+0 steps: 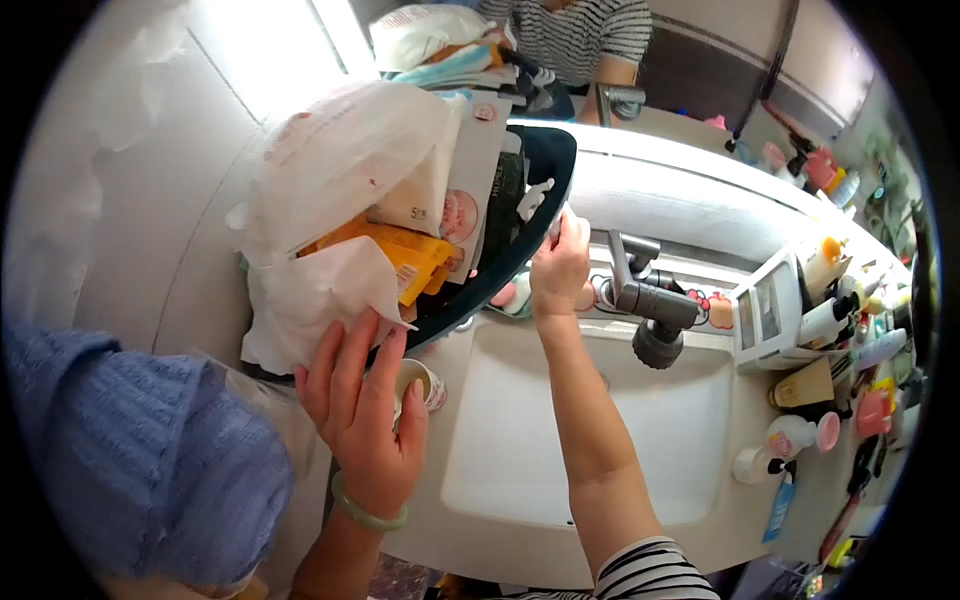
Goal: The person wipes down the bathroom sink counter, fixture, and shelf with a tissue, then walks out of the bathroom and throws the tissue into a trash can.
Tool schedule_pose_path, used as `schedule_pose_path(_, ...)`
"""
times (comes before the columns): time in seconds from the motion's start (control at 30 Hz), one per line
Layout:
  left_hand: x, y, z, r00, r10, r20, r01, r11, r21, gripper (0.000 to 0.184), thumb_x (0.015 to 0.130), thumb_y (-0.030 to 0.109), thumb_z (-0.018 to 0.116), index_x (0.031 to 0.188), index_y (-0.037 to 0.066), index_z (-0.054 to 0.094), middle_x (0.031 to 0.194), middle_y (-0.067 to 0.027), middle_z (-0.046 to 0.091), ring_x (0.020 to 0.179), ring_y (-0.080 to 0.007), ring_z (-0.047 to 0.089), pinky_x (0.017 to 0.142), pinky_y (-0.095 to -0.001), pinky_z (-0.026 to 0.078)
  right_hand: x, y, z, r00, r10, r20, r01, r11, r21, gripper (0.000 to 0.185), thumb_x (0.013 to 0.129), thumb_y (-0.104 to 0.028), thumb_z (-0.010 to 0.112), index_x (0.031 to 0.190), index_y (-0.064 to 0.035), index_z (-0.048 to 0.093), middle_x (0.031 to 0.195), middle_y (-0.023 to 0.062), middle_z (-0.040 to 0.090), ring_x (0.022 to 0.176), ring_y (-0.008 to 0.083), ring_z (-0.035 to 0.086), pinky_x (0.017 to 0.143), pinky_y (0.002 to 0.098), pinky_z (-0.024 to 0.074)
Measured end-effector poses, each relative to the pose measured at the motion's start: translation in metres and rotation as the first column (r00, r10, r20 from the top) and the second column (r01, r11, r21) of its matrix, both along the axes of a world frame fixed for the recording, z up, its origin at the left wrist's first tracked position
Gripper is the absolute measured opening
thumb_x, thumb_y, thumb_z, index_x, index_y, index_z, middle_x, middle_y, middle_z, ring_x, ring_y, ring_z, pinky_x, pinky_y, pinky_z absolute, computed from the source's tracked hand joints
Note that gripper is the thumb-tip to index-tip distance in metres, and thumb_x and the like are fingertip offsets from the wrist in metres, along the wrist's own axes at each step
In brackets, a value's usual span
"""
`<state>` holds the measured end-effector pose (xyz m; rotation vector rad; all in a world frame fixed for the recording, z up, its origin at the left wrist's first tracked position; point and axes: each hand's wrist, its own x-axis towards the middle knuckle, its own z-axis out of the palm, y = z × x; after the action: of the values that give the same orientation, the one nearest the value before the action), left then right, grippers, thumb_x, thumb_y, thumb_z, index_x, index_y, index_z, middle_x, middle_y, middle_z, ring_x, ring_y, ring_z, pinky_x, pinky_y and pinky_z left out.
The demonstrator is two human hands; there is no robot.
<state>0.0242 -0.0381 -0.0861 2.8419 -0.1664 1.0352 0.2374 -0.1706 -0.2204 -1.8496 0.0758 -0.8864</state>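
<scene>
A dark blue bin (540,170), tilted in my view, is heaped with packaging at the left of the sink. In it are a white plastic bag (350,150), an orange-yellow packet (425,262), a flat printed box (478,190) and a crumpled white sheet (330,300). My left hand (365,405), fingers stretched out, lies against the white sheet at the near side. On the far side, the fingers of my right hand (562,268) are closed at the bin's rim, partly hidden. Close beside my left hand stands a patterned cup (432,385).
A white sink (590,430) with a dark grey faucet (650,300) lies right of the bin. Bottles and a white organizer (770,310) crowd the right counter. A blue towel (150,450) hangs at the lower left. A mirror (700,60) runs along the back.
</scene>
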Motion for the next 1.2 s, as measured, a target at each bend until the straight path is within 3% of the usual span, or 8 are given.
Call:
schedule_pose_path(0.23, 0.003, 0.004, -0.007, 1.0, 0.006, 0.025, -0.007, 0.998, 0.068, 0.036, 0.086, 0.018, 0.051, 0.12, 0.006, 0.056, 0.127, -0.0108, 0.053, 0.122, -0.0296, 0.041, 0.109, -0.0449, 0.009, 0.007, -0.016, -0.027, 0.994, 0.065, 0.091, -0.055, 0.993, -0.103, 0.024, 0.082, -0.009, 0.055, 0.106, -0.007, 0.057, 0.086, 0.0138, 0.053, 0.074, 0.033, 0.056, 0.064, 0.0385, 0.0452)
schedule_pose_path(0.33, 0.0, 0.006, -0.007, 0.999, 0.023, -0.026, -0.019, 0.991, 0.133, 0.045, 0.085, 0.017, 0.055, 0.128, 0.005, 0.047, 0.134, -0.0108, 0.046, 0.129, -0.0307, 0.034, 0.109, -0.049, 0.012, 0.01, -0.025, -0.062, 0.979, 0.139, -0.148, -0.164, 0.971, -0.172, 0.013, 0.079, -0.011, 0.056, 0.089, -0.0033, 0.059, 0.083, 0.0193, 0.058, 0.078, 0.0376, 0.057, 0.067, 0.0428, 0.0451)
schedule_pose_path(0.63, 0.0, 0.006, -0.006, 1.0, 0.002, -0.014, -0.001, 0.994, 0.109, 0.048, 0.08, 0.01, 0.057, 0.128, 0.006, 0.048, 0.133, -0.0094, 0.047, 0.129, -0.0299, 0.035, 0.108, -0.0491, 0.015, 0.012, -0.041, -0.049, 0.744, 0.305, -0.595, -0.437, 0.895, -0.086, 0.021, 0.076, -0.019, 0.059, 0.091, -0.0048, 0.064, 0.089, 0.0186, 0.063, 0.085, 0.0357, 0.06, 0.073, 0.0421, 0.0463)
schedule_pose_path(0.7, 0.0, 0.007, -0.008, 1.0, -0.002, 0.006, 0.001, 0.996, 0.092, 0.049, 0.079, 0.008, 0.058, 0.127, 0.006, 0.048, 0.134, -0.009, 0.047, 0.129, -0.03, 0.035, 0.107, -0.0496, 0.014, 0.0, -0.031, -0.024, 0.927, 0.219, -0.305, -0.277, 0.947, -0.162, 0.017, 0.077, -0.016, 0.057, 0.088, -0.003, 0.059, 0.087, 0.0174, 0.06, 0.082, 0.0368, 0.058, 0.071, 0.0425, 0.0453)
schedule_pose_path(0.8, -0.002, 0.007, -0.005, 0.999, 0.004, -0.034, 0.0, 0.995, 0.099, 0.049, 0.08, 0.007, 0.057, 0.128, 0.006, 0.048, 0.134, -0.009, 0.046, 0.129, -0.0298, 0.034, 0.107, -0.0499, 0.014, 0.002, -0.027, 0.019, 0.984, 0.147, 0.099, -0.123, 0.969, -0.213, 0.006, 0.079, -0.004, 0.05, 0.084, -0.0024, 0.053, 0.08, 0.0178, 0.053, 0.074, 0.038, 0.054, 0.064, 0.043, 0.0428)
schedule_pose_path(0.93, 0.002, 0.006, -0.006, 1.0, -0.005, -0.01, 0.006, 0.994, 0.111, 0.05, 0.08, 0.007, 0.057, 0.129, 0.006, 0.047, 0.135, -0.0089, 0.046, 0.129, -0.0303, 0.034, 0.108, -0.0501, 0.013, 0.011, -0.017, -0.005, 0.99, 0.035, 0.139, 0.006, 0.957, -0.289, 0.023, 0.073, -0.007, 0.061, 0.096, -0.0058, 0.057, 0.083, 0.014, 0.055, 0.076, 0.0344, 0.056, 0.066, 0.0423, 0.0452)
schedule_pose_path(1.1, 0.003, 0.007, -0.006, 0.999, -0.008, 0.053, 0.004, 0.997, 0.08, 0.041, 0.083, 0.014, 0.055, 0.124, 0.009, 0.054, 0.129, -0.0058, 0.052, 0.123, -0.0273, 0.041, 0.108, -0.0427, 0.011, 0.016, -0.013, -0.034, 1.0, -0.019, -0.006, 0.016, 0.948, -0.319, 0.014, 0.077, -0.01, 0.059, 0.086, -0.003, 0.053, 0.085, 0.0167, 0.057, 0.079, 0.0376, 0.056, 0.068, 0.0456, 0.045)
schedule_pose_path(1.2, 0.002, 0.007, -0.004, 1.0, 0.011, 0.016, -0.012, 0.995, 0.102, 0.044, 0.08, 0.012, 0.057, 0.124, 0.011, 0.054, 0.129, -0.004, 0.051, 0.122, -0.0254, 0.042, 0.106, -0.0434, 0.015, 0.007, -0.023, -0.061, 0.9, 0.093, -0.425, -0.238, 0.923, -0.303, 0.02, 0.076, -0.017, 0.059, 0.089, -0.0033, 0.063, 0.085, 0.0216, 0.063, 0.084, 0.039, 0.06, 0.073, 0.0457, 0.0471)
